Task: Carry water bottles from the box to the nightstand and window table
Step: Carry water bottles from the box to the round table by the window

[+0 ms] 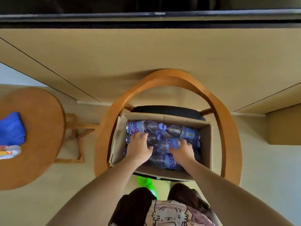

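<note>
Head view looks down into an open cardboard box point(206, 144) on a chair point(114, 121), packed with water bottles point(162, 136) lying flat. Left hand point(138, 147) and right hand point(183, 151) both reach in, each grip curling over a bottle, though full closure cannot be told. Picking is underway; next, lift one out cleanly per hand.

Wooden chair point(228, 121); blue cloth point(12, 128) on round table point(40, 128); TV point(146, 7).

Bottles point(162, 141) in box point(206, 144) on chair point(216, 115), table point(40, 128) left
</note>
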A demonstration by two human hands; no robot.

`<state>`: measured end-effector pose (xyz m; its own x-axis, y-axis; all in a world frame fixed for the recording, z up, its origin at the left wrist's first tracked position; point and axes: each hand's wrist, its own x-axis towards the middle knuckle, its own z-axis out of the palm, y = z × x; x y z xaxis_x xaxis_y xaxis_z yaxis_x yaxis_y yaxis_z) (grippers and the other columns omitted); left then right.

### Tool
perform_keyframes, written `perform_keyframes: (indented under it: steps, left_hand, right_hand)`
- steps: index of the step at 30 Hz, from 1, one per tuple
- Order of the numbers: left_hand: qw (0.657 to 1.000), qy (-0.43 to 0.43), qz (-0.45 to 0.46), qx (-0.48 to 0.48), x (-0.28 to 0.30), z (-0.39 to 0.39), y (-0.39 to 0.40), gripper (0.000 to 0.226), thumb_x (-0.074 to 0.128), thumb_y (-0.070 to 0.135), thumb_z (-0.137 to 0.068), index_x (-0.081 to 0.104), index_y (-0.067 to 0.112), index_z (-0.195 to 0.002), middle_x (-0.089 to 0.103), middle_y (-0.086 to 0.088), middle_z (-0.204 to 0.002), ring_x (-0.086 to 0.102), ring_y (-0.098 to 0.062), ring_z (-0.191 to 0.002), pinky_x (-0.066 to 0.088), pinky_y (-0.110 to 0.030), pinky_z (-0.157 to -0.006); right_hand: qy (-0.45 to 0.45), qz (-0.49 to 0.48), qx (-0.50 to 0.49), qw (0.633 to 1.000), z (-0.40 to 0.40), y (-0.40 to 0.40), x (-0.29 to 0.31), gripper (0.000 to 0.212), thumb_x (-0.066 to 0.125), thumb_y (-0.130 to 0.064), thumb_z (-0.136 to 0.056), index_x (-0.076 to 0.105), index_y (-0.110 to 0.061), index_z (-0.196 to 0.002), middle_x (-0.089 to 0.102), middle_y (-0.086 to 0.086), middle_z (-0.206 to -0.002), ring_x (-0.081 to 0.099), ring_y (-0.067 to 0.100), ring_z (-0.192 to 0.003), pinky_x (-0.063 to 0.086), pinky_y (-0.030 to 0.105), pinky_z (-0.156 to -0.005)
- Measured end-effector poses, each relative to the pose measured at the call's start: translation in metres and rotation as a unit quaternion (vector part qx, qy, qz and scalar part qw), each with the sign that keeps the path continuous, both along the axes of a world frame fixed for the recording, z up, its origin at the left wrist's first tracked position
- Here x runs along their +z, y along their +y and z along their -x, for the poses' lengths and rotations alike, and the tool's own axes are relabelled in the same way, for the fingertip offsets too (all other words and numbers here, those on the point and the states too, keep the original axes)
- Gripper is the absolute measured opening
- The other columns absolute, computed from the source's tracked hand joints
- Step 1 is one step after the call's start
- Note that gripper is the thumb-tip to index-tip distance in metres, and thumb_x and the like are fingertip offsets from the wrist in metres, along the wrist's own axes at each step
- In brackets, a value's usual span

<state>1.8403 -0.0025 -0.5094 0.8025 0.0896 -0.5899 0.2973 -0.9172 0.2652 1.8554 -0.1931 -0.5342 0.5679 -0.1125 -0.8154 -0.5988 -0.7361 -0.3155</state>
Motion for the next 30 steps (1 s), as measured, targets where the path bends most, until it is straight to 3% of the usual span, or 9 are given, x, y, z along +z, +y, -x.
perform_keyframes:
  steps: [3,7,10,15,18,25,30]
  left_hand:
    - [0.999,-0.024,-0.016,-0.032,-0.022,-0.015,0.009,0.067,0.070,0.038,-0.095,0.042,0.018,-0.153,0.037,-0.007,-0.160,0.028,-0.029,-0.151,0.035,-0.045,-0.120]
    - [0.995,-0.067,-0.031,-0.066,-0.053,-0.041,0.029,0.074,0.077,0.032,-0.088,0.041,0.020,-0.152,0.037,-0.006,-0.161,0.031,-0.029,-0.151,0.034,-0.046,-0.119]
    - [0.989,-0.069,-0.036,-0.124,-0.076,-0.051,0.046,0.091,0.084,0.027,-0.080,0.036,0.017,-0.156,0.043,-0.007,-0.159,0.036,-0.029,-0.149,0.031,-0.044,-0.121]
    - [0.979,-0.069,-0.053,-0.182,-0.098,-0.051,0.057,0.112,0.095,0.013,-0.059,0.036,0.014,-0.153,0.040,-0.009,-0.150,0.046,-0.036,-0.134,0.044,-0.048,-0.111]
    - [0.976,-0.072,-0.056,-0.196,-0.104,-0.054,0.058,0.109,0.094,0.012,-0.061,0.032,0.014,-0.151,0.035,-0.008,-0.147,0.042,-0.035,-0.130,0.047,-0.047,-0.107]
    - [0.969,-0.117,-0.021,-0.217,-0.108,-0.057,0.069,0.085,0.085,0.000,-0.071,0.046,0.008,-0.146,0.048,-0.013,-0.141,0.047,-0.038,-0.122,0.048,-0.049,-0.101]
    - [0.973,-0.090,-0.025,-0.212,-0.106,-0.057,0.065,0.087,0.082,0.022,-0.079,0.036,0.013,-0.152,0.039,-0.008,-0.145,0.040,-0.035,-0.126,0.046,-0.050,-0.103]
  right_hand:
    - [0.025,0.027,-0.168,0.985,-0.010,0.017,-0.018,0.092,0.071,-0.052,-0.089,0.022,-0.017,-0.159,0.025,0.023,-0.155,0.053,0.046,-0.127,0.049,0.044,-0.101]
    - [0.061,0.088,-0.375,0.921,-0.026,0.037,-0.040,0.123,0.080,-0.058,-0.080,0.003,-0.007,-0.160,0.021,0.028,-0.156,0.042,0.046,-0.136,0.039,0.047,-0.112]
    - [0.083,0.134,-0.390,0.907,-0.034,0.048,-0.054,0.142,0.081,-0.068,-0.072,-0.009,-0.004,-0.160,0.024,0.029,-0.154,0.042,0.046,-0.134,0.037,0.048,-0.112]
    - [0.057,0.212,-0.376,0.900,-0.033,0.066,-0.072,0.152,0.085,-0.073,-0.059,-0.006,-0.005,-0.160,0.028,0.026,-0.151,0.041,0.039,-0.133,0.038,0.044,-0.109]
    - [0.041,0.235,-0.388,0.890,-0.033,0.071,-0.082,0.149,0.087,-0.068,-0.060,-0.004,-0.005,-0.160,0.028,0.027,-0.151,0.041,0.040,-0.132,0.037,0.043,-0.110]
    - [-0.030,0.292,-0.425,0.856,-0.032,0.077,-0.100,0.134,0.088,-0.057,-0.065,0.009,-0.005,-0.160,0.036,0.027,-0.144,0.046,0.042,-0.122,0.039,0.043,-0.103]
    - [-0.066,0.321,-0.443,0.834,-0.035,0.081,-0.106,0.129,0.090,-0.051,-0.061,0.018,-0.006,-0.159,0.040,0.028,-0.140,0.048,0.044,-0.118,0.039,0.045,-0.100]
